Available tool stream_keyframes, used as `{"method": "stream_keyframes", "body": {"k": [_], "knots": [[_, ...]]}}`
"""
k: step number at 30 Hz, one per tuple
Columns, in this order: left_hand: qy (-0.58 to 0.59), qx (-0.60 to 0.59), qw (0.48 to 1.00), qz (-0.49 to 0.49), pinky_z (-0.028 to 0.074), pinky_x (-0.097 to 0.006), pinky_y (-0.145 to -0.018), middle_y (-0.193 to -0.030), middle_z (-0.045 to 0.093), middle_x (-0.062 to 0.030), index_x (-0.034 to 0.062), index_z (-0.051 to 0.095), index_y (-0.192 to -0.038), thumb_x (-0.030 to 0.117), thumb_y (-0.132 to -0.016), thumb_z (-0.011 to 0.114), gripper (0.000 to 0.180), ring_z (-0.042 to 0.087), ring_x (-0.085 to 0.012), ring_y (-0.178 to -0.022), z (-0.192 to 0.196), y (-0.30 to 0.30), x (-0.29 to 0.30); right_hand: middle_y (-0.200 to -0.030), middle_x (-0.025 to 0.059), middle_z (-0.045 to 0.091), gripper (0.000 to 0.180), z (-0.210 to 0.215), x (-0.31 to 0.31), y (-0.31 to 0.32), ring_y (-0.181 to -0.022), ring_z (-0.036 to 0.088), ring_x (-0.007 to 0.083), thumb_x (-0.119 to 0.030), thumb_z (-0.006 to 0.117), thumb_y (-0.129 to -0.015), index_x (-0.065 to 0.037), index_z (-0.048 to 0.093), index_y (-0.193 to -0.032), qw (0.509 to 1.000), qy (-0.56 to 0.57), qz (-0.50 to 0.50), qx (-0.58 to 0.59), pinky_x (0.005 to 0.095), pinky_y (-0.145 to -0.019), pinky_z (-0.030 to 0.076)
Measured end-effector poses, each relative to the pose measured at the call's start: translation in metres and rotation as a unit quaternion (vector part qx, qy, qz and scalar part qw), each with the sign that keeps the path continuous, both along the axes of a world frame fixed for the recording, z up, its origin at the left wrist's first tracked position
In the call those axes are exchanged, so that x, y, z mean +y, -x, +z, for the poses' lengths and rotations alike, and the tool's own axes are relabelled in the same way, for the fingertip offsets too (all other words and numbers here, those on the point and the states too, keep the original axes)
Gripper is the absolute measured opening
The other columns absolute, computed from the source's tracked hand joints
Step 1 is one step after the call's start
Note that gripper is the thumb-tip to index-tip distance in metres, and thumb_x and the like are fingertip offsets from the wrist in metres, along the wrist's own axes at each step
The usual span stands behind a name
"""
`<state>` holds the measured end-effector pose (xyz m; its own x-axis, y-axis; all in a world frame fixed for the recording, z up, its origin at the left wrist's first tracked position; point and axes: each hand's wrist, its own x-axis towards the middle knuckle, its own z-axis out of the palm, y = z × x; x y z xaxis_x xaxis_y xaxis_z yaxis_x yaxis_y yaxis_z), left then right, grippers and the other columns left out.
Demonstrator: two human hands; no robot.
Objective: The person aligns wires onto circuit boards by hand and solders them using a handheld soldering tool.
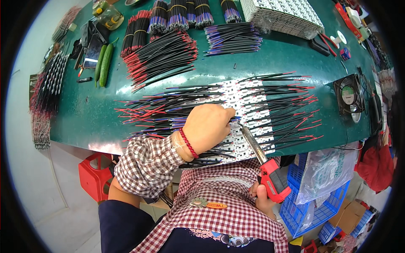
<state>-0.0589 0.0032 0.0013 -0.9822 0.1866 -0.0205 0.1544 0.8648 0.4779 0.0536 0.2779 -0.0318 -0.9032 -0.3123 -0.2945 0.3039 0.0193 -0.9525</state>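
Note:
My left hand [207, 127], a red bead bracelet at its wrist, is closed over a white circuit board panel [242, 145]. Its fingertips pinch a thin wire [234, 119] with a blue end; most of that wire is hidden beneath the hand. My right hand [263, 200] is wrapped round the red and black handle of a soldering iron [274, 180]. The iron's tip points at the board just beside my left fingertips. Rows of black wires with red ends [291, 105] stick out from the panel's right side, and more black wires [158, 105] spread to its left.
Loose wires [162, 55] and banded wire bundles [177, 14] lie on the far side of the green table [303, 63]. A stack of white panels [284, 17] stands behind. Cucumbers [106, 63] lie left, a small fan [349, 96] stands right. Blue crates [291, 206] sit below.

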Motion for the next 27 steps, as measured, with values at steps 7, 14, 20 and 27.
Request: {"method": "stream_keyframes", "body": {"k": [7, 14, 20, 27], "knots": [[-0.005, -0.002, 1.000, 0.025, 0.047, -0.046, -0.063, -0.072, 0.060, -0.0160, 0.0011, 0.054, -0.075, 0.013, -0.071, 0.065, 0.016, 0.061, -0.0359, -0.069, -0.003, -0.005, 0.003, -0.076, 0.0019, 0.054, 0.011, -0.010, 0.007, -0.005, -0.069, 0.050, 0.0126, -0.014, 0.056, -0.092, -0.003, 0.056, -0.090, 1.000, -0.009, 0.023, 0.007, 0.0281, -0.063, 0.042], [-0.025, 0.011, 0.999, 0.024, 0.047, -0.045, -0.063, -0.072, 0.059, -0.0159, 0.0006, 0.052, -0.075, 0.012, -0.069, 0.067, 0.019, 0.060, -0.0365, -0.070, -0.001, -0.009, 0.006, -0.081, 0.0033, 0.058, 0.017, -0.023, 0.012, -0.011, -0.074, 0.055, 0.0153, -0.014, 0.061, -0.089, -0.002, 0.059, -0.100, 0.998, -0.041, 0.005, 0.038, 0.0304, -0.068, 0.045], [-0.030, -0.001, 0.999, 0.015, 0.047, -0.045, -0.064, -0.072, 0.059, -0.0156, 0.0009, 0.052, -0.075, 0.011, -0.067, 0.066, 0.018, 0.060, -0.0361, -0.072, 0.001, -0.009, 0.007, -0.081, 0.0035, 0.058, 0.015, -0.016, 0.011, -0.008, -0.073, 0.055, 0.0152, -0.014, 0.061, -0.089, -0.003, 0.059, -0.098, 0.998, -0.048, 0.039, 0.033, 0.0307, -0.067, 0.045], [-0.018, -0.014, 1.000, 0.010, 0.047, -0.045, -0.064, -0.072, 0.059, -0.0156, 0.0015, 0.053, -0.076, 0.010, -0.068, 0.065, 0.017, 0.061, -0.0357, -0.072, 0.000, -0.008, 0.008, -0.070, 0.0039, 0.052, 0.018, -0.008, 0.002, -0.001, -0.062, 0.049, 0.0132, -0.018, 0.056, -0.092, -0.001, 0.054, -0.087, 0.996, -0.063, 0.034, 0.045, 0.0289, -0.057, 0.042]]}}
